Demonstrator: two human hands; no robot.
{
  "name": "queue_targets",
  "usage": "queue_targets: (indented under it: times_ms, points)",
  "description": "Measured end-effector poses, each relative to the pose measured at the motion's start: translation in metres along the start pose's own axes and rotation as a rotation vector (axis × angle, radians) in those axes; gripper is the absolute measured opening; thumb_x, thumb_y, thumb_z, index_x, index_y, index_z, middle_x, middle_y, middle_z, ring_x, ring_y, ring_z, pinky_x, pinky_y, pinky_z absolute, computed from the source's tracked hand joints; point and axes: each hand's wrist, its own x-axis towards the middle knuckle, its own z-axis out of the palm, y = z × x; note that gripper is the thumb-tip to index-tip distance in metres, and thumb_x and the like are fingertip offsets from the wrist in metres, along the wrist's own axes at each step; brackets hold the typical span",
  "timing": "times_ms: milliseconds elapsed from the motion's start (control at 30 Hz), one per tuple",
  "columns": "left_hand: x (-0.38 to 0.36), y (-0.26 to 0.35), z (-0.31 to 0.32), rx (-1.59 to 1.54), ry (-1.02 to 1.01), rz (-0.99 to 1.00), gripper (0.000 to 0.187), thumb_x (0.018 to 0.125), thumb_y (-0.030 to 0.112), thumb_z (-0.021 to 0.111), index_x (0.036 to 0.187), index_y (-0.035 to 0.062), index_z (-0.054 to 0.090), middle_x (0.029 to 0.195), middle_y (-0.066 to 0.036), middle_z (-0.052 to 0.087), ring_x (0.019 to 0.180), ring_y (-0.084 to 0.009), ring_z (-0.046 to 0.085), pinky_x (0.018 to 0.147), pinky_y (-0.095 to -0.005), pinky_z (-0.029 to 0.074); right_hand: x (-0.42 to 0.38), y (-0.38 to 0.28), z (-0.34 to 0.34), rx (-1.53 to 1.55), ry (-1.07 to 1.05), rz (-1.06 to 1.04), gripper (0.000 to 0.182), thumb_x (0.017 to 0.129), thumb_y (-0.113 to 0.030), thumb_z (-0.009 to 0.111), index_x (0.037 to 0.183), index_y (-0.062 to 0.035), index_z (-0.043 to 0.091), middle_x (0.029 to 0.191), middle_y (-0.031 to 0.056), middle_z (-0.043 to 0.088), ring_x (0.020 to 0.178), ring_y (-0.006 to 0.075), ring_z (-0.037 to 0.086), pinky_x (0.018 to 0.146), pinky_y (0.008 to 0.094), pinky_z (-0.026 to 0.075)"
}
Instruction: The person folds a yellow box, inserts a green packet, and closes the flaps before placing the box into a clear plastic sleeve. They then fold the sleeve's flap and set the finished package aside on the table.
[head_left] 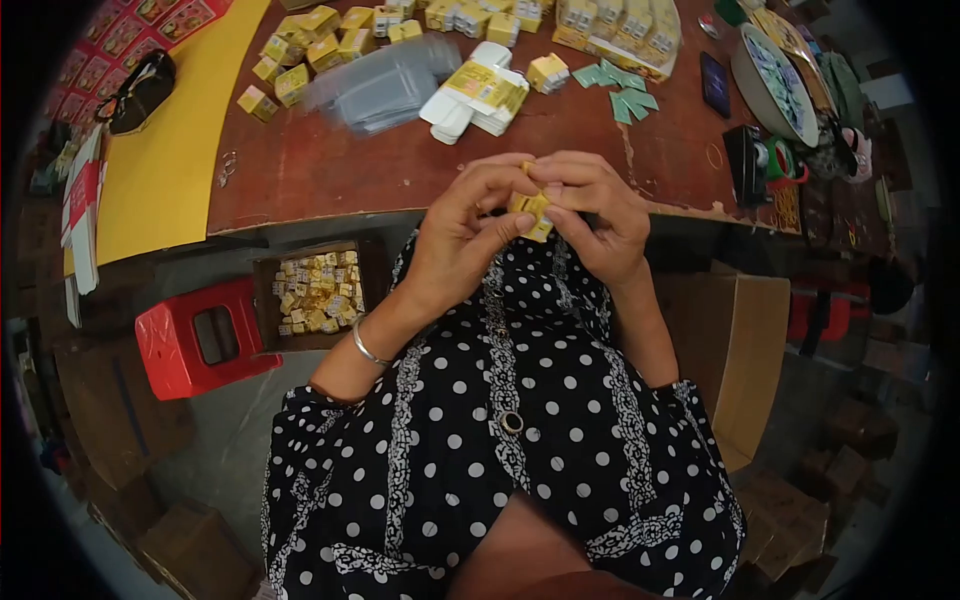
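Observation:
Close to the table's front edge, my left hand and my right hand meet around a small yellow box. Fingers and thumbs of both hands pinch it, and they cover part of it. Beyond my hands lies a stack of flat yellow-and-white cartons. To its left is a pile of clear plastic sheets. A single yellow box stands right of the cartons, beside several green sachets.
Several yellow boxes crowd the table's back left, and a filled display tray stands behind the sachets. On the right are a phone and a bowl of sachets. Below left, a carton of small boxes adjoins a red stool.

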Motion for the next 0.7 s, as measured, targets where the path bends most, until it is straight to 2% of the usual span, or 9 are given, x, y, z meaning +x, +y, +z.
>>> queue_targets:
  times_ms: [133,200,233,300,333,367,433,533,700]
  points:
    - [-0.003,-0.004,-0.007,0.121,0.011,-0.052,0.022,0.094,-0.007,0.063,0.114,0.0038,0.063,0.14,-0.008,0.048,0.116,-0.0126,0.057,0.092,-0.0274,0.056,0.004,-0.001,0.003,-0.083,-0.073,-0.061,0.016,0.084,0.0,0.072,0.099,0.002,0.07,0.114,0.0222,0.071,0.105,0.0391,0.069,0.092,0.0445,0.055]
    - [-0.004,0.011,-0.014,0.102,0.054,-0.155,0.028,0.092,-0.005,0.067,0.117,0.0054,0.062,0.137,-0.007,0.051,0.116,-0.0148,0.057,0.092,-0.0294,0.055,0.007,-0.002,0.002,-0.148,-0.139,-0.062,0.027,0.09,-0.006,0.067,0.116,0.0022,0.069,0.12,0.0221,0.069,0.111,0.0366,0.067,0.093,0.0426,0.055]
    - [-0.002,0.014,-0.027,0.249,0.105,-0.023,0.031,0.09,-0.004,0.069,0.118,0.0057,0.061,0.135,-0.009,0.053,0.117,-0.0168,0.057,0.093,-0.0307,0.054,0.004,-0.001,0.007,-0.125,-0.144,-0.085,0.027,0.09,-0.006,0.067,0.116,0.0022,0.069,0.12,0.0221,0.069,0.111,0.0366,0.067,0.093,0.0426,0.055]
    - [0.008,0.031,-0.065,0.597,0.267,0.193,0.042,0.085,-0.003,0.074,0.123,0.0051,0.06,0.124,-0.013,0.062,0.114,-0.0235,0.062,0.094,-0.0346,0.053,-0.011,0.008,0.018,0.106,0.171,0.333,0.039,0.097,-0.013,0.062,0.133,0.0018,0.061,0.127,0.0197,0.067,0.118,0.0312,0.065,0.094,0.0391,0.055]
    - [0.011,0.045,-0.088,0.745,0.404,0.191,0.044,0.085,-0.002,0.074,0.125,0.0042,0.059,0.122,-0.014,0.064,0.112,-0.0247,0.064,0.095,-0.0349,0.053,-0.016,0.018,0.015,0.091,0.199,0.416,0.039,0.101,-0.011,0.058,0.139,0.0016,0.056,0.129,0.0161,0.066,0.119,0.024,0.063,0.095,0.0342,0.054]
    - [0.013,0.059,-0.111,0.891,0.541,0.188,0.046,0.085,-0.001,0.075,0.127,0.0033,0.059,0.12,-0.014,0.066,0.11,-0.0258,0.066,0.095,-0.0352,0.053,-0.019,0.027,0.012,0.099,0.194,0.408,0.039,0.101,-0.011,0.058,0.139,0.0016,0.056,0.129,0.0161,0.066,0.119,0.024,0.063,0.095,0.0342,0.054]
    - [0.015,0.068,-0.164,1.046,0.708,0.216,0.052,0.084,0.0,0.076,0.132,0.0027,0.056,0.12,-0.016,0.067,0.107,-0.0302,0.068,0.095,-0.0367,0.053,-0.026,0.047,0.009,0.014,0.179,0.638,0.034,0.105,-0.011,0.054,0.137,0.002,0.057,0.13,0.0153,0.065,0.116,0.0217,0.064,0.091,0.0342,0.056]
    - [0.014,0.065,-0.231,1.272,0.768,0.063,0.06,0.083,0.0,0.076,0.137,0.0043,0.052,0.126,-0.019,0.065,0.117,-0.0356,0.063,0.1,-0.0426,0.051,-0.046,0.073,0.014,-0.004,0.139,0.698,0.033,0.106,-0.01,0.055,0.136,0.0012,0.057,0.126,0.0123,0.067,0.112,0.0182,0.065,0.088,0.0313,0.055]
    - [0.023,0.048,-0.257,1.411,0.771,0.076,0.066,0.078,0.004,0.081,0.138,0.0038,0.052,0.133,-0.021,0.059,0.129,-0.0369,0.054,0.107,-0.0449,0.046,-0.049,0.071,0.021,-0.013,0.208,0.789,0.031,0.105,-0.009,0.055,0.133,0.0025,0.058,0.121,0.0123,0.068,0.105,0.0186,0.067,0.089,0.0302,0.053]
